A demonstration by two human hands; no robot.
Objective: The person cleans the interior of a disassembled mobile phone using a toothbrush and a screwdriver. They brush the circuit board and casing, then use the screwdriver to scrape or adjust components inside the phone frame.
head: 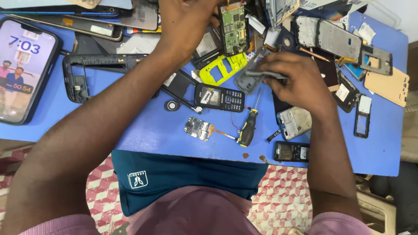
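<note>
My right hand (300, 80) grips a grey plastic phone housing (250, 78) above the blue table (143, 130), just right of a yellow phone frame (220, 69). Far back, my left hand (185, 21) reaches into the heap of parts beside a green circuit board (234, 28); what its fingers hold is hidden. Below the grey housing lie a black keypad phone (219, 97), a black-and-yellow screwdriver (248, 128) and a small circuit board (198, 127).
A lit smartphone (24, 69) lies at the left edge. A black phone frame (87, 69), metal mid-frames (335, 39), a tan back cover (387, 87), a silver housing (295, 122) and a black battery cover (291, 151) are scattered around. The table's front edge runs near my lap.
</note>
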